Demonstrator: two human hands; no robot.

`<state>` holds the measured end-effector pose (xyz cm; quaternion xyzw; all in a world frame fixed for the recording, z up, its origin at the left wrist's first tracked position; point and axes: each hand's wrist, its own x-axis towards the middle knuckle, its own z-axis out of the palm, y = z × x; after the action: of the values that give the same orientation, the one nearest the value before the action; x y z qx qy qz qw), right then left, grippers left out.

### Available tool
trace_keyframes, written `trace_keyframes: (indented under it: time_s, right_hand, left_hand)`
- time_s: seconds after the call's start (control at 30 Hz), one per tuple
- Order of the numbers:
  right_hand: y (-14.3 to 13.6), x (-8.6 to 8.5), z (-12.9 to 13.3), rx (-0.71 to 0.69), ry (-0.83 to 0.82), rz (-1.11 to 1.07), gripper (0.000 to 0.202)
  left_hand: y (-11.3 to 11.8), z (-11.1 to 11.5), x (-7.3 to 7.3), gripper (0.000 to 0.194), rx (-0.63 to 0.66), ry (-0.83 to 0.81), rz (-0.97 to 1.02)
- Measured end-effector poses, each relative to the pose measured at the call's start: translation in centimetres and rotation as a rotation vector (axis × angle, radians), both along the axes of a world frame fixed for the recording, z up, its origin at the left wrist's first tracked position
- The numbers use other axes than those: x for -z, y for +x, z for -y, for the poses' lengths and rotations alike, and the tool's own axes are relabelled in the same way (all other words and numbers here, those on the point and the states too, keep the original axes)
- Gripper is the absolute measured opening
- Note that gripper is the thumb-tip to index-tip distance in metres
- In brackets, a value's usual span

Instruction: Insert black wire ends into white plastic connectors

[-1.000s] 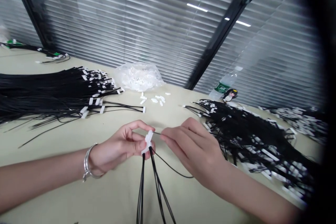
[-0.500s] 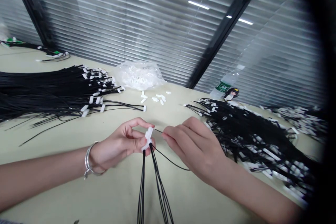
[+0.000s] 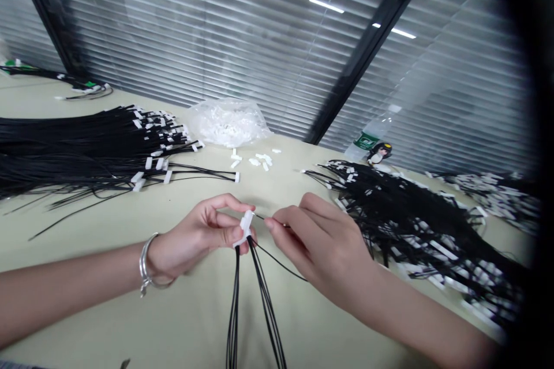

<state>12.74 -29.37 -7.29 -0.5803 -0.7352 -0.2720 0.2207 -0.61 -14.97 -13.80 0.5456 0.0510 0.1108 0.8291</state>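
Observation:
My left hand, with a silver bangle at the wrist, pinches a white connector between thumb and fingers. Two groups of black wires hang down from the connector's lower part. My right hand is closed on a thin black wire, whose tip is at the upper right end of the connector. Whether the tip is inside the connector is too small to tell. A loop of black wire runs from behind the connector towards the right palm.
Black wires with white connectors lie at left, another pile at right. A clear bag and loose white connectors are beyond my hands. A bottle and penguin figure stand near the blinds.
The fingers of my right hand have shifted slightly on the wire, and more of the wire shows between them. My left hand keeps its hold on the connector.

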Motion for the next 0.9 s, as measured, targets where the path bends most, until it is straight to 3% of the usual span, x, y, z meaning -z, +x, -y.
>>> trace_keyframes:
  time_s: [0.23, 0.47, 0.7, 0.8, 0.9]
  right_hand:
    - [-0.1, 0.5, -0.2, -0.034, -0.007, 0.003, 0.019]
    - [0.1, 0.9, -0.1, 0.058, -0.046, 0.124, 0.010]
    - [0.1, 2.0, -0.5, 0.052, -0.077, 0.135, 0.009]
    - [0.0, 1.1, -0.2, 0.042, -0.117, 0.114, 0.010]
    - [-0.2, -1.0, 1.2, -0.030, -0.077, 0.016, 0.011]
  left_hand:
    - [0.0, 0.1, -0.1, 0.018, -0.050, 0.074, 0.009]
    - [0.1, 0.1, 0.0, 0.022, -0.109, 0.127, 0.008]
    - [-0.1, 0.3, -0.1, 0.022, -0.142, 0.206, -0.012]
    - [0.0, 0.3, -0.3, 0.019, -0.148, 0.224, -0.021]
    - [0.2, 0.2, -0.6, 0.018, -0.139, 0.241, -0.046]
